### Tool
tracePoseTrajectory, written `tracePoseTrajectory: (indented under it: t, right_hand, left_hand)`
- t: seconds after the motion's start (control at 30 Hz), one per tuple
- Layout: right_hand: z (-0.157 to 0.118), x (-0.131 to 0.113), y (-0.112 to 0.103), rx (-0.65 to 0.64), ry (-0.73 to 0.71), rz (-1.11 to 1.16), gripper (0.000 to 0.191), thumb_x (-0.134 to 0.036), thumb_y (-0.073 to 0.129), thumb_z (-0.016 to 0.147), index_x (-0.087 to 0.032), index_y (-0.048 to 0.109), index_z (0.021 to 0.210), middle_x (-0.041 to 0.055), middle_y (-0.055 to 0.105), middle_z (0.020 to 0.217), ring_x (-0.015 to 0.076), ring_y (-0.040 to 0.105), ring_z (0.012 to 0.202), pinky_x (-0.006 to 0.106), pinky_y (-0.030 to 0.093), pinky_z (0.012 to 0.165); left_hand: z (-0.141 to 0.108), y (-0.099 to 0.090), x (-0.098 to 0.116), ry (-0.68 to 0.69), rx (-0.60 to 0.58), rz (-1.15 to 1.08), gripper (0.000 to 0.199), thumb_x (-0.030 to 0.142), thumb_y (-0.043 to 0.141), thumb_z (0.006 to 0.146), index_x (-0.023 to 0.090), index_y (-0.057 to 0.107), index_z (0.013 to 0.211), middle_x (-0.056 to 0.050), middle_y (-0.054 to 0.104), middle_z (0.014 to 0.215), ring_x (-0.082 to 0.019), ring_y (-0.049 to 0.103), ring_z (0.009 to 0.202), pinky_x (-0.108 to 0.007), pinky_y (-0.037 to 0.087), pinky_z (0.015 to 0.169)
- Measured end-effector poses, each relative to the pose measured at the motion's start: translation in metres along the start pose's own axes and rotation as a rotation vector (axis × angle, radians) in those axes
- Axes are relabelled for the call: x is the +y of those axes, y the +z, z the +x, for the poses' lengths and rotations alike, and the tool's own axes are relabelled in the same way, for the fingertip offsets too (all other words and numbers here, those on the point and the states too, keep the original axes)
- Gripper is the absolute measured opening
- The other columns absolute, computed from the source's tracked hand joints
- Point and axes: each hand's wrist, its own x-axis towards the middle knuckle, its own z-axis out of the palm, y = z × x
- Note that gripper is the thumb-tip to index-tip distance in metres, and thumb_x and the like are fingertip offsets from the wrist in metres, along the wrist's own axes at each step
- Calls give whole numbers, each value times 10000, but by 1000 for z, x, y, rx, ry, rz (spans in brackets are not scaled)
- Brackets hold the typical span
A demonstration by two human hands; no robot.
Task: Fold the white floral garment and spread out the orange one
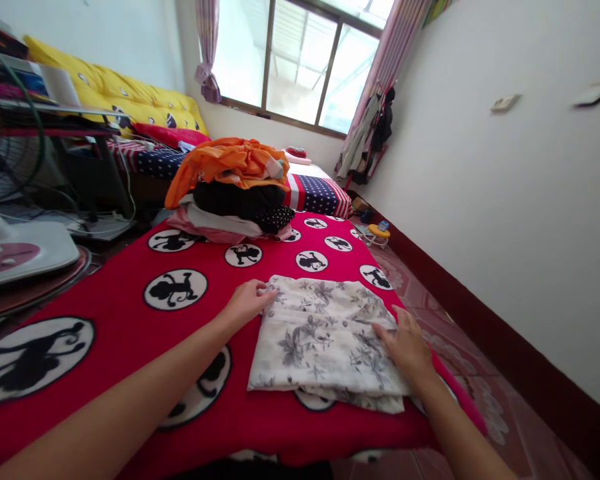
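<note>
A white garment [325,347] with a grey flower print lies folded into a rough rectangle in front of me. Its lower layer sticks out a little along the near right edge. At the far left corner, my left hand [250,301] is closed, with thumb and fingers pinching the fabric. My right hand [407,343] rests at the right edge, its thumb on the upper layer and its fingers apart. Beneath the garment spreads a red blanket [260,287] with black monkey figures in white circles.
A heap of clothes, topped by an orange garment [235,163], sits at the blanket's far end. A cluttered desk [90,127] and a white appliance [30,243] stand left. Right are a white wall [520,200] and a small yellow stool [379,231] on the tiled floor.
</note>
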Motion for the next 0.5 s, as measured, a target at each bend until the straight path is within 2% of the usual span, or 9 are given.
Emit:
tracePoseTrajectory:
  t: [0.1,0.17,0.23,0.3,0.4,0.5]
  right_hand:
    - [1,11,-2,-122,97,-50,689,-562,492,836,-76,466,1323,223,556,1265,358,528,1176,467,441,937]
    - [-4,-1,-6,-68,69,-84,648,-539,510,828,-85,497,1291,221,557,1252,377,512,1179,496,431,943]
    - [-16,-28,-13,22,-32,-26,576,-492,530,826,-118,518,1263,200,547,1269,369,493,1198,502,421,964]
    - [-34,-65,-21,15,-165,143,516,-473,538,830,-177,521,1252,153,571,1253,323,538,1154,461,451,947]
    - [-62,-122,-30,-187,-236,387,538,-491,571,820,-237,495,1289,99,639,1139,254,645,907,388,528,791]
    - [-67,-164,-32,-282,-189,553,610,-525,572,817,-191,481,1318,110,661,1107,238,661,834,366,533,744]
  left_hand:
    - [-12,-1,6,-109,-197,-220,325,421,740,635,132,708,780,-72,720,772,-232,659,734,-278,470,626]
    - [-14,3,10,-154,-220,-284,335,399,760,610,121,715,790,-70,722,765,-225,657,713,-278,471,608]
    - [-12,8,15,-167,-210,-318,336,368,778,587,115,715,800,-72,719,741,-225,652,686,-279,466,582]
    - [-10,13,18,-135,-205,-343,333,349,780,584,111,711,807,-76,719,747,-225,650,684,-278,464,577]
    - [-11,18,25,-49,-201,-348,371,368,772,597,103,702,848,-86,721,809,-227,654,732,-274,474,606]
    - [-19,20,36,-21,-258,-349,449,492,737,639,105,693,862,-84,713,798,-229,657,747,-273,483,618]
